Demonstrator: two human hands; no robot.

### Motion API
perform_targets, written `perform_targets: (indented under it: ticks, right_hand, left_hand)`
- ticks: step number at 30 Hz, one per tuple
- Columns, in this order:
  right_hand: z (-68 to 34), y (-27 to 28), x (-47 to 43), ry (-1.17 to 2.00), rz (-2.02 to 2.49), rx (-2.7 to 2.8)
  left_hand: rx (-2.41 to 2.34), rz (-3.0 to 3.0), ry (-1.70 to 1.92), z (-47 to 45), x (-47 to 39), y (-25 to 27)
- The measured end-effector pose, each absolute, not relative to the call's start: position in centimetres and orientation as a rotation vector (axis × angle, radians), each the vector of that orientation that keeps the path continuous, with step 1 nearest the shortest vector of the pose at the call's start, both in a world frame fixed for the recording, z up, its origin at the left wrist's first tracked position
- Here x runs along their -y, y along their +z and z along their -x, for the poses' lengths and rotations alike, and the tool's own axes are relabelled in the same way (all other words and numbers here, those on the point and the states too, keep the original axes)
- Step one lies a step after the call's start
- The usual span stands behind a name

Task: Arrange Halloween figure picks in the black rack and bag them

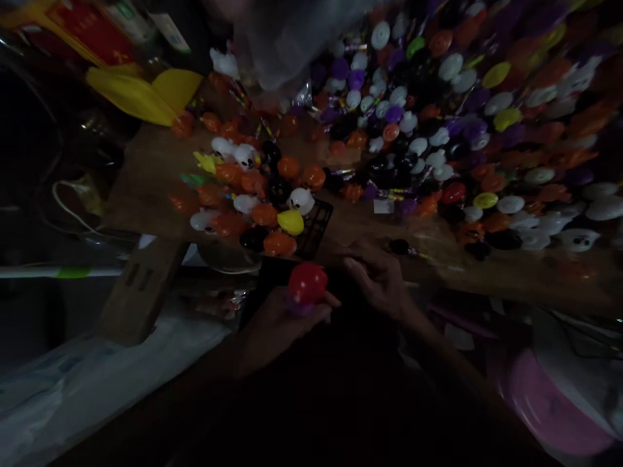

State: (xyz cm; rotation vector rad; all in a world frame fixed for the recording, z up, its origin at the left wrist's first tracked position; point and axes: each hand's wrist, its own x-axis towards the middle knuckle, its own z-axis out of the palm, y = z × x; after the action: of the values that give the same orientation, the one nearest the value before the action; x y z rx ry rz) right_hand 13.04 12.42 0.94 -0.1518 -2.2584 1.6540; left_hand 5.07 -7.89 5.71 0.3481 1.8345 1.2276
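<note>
In my left hand (280, 324) is a small round red plastic piece (307, 283) with a purple part beneath it, gripped between thumb and fingers in front of the table edge. My right hand (377, 275) is at the table's front edge, its fingers partly curled; the dim light hides whether anything is in them. Just beyond, a black grid tray (316, 227) lies under part of a cluster of small plastic figures, among them a white skull-like one (300, 201), a yellow one (291, 222) and an orange one (280, 244).
A big pile of white, purple, orange and black plastic pieces (418, 146) covers the right of the wooden table (150, 175). A clear plastic bag (282, 45) hangs over the back. Yellow petal-like pieces (136, 94) lie back left. A pink basin (549, 408) is low at right.
</note>
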Motion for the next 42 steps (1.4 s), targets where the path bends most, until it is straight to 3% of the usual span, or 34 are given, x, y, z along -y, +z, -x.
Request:
perform_targets:
  ticks: [5, 13, 17, 28, 34, 42]
  right_hand:
    - [-15.4, 0.9, -11.7, 2.04, 0.084, 2.256]
    - [-14.8, 0.2, -10.9, 1.64, 0.124, 2.308]
    - [-13.7, -0.2, -10.8, 1.589, 0.228, 2.305]
    - [-13.3, 0.8, -13.1, 2.158, 0.482, 1.993]
    - [-15.1, -0.7, -11.6, 2.877, 0.406, 1.627]
    - [-16.0, -0.3, -11.2, 2.783, 0.437, 1.794]
  left_hand:
    - [-1.656, -0.239, 1.297, -7.1, 6.4, 1.8]
    - [-1.923, -0.423, 1.204, -5.5, 3.5, 1.5]
    - [-1.969, -0.396, 1.201, -4.9, 2.3, 1.1]
    - [-1.788, -0.26, 1.404, -5.7, 4.4, 1.1]
    - [-1.522, -0.187, 1.658, -5.0, 4.3, 1.5]
    - [-1.475, -0.196, 1.654, -4.2, 2.9, 2.0]
